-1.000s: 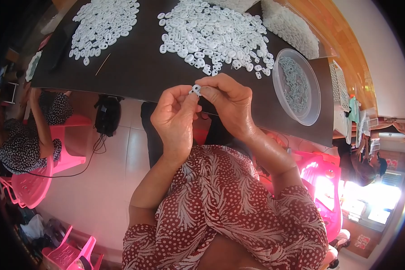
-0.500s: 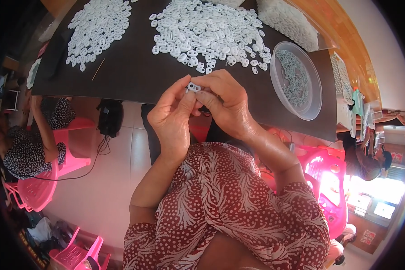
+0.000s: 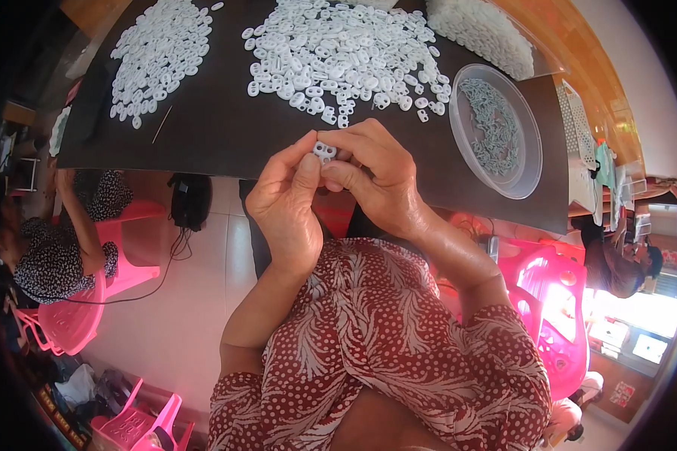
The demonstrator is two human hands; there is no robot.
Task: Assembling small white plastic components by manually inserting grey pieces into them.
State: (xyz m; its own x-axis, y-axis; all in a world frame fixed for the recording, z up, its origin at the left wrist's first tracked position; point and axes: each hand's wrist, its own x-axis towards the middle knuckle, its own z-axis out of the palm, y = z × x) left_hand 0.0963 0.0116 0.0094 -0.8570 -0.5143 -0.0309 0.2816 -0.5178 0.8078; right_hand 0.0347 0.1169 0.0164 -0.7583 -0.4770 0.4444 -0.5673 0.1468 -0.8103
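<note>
The left hand [image 3: 287, 201] and right hand [image 3: 380, 171] pinch a two-holed white plastic piece [image 3: 324, 152] on the near side of the central white heap [image 3: 338, 56]; right of that heap stands a clear plastic tub [image 3: 530, 146].

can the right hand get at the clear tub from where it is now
Likely yes: only bare table shows between the right hand and the tub, though that hand is busy holding a white piece with the left hand.

Left of the hands [image 3: 286, 207], tabletop [image 3: 222, 139] lies open; ahead, a white pile [image 3: 338, 56] blocks passage.
</note>
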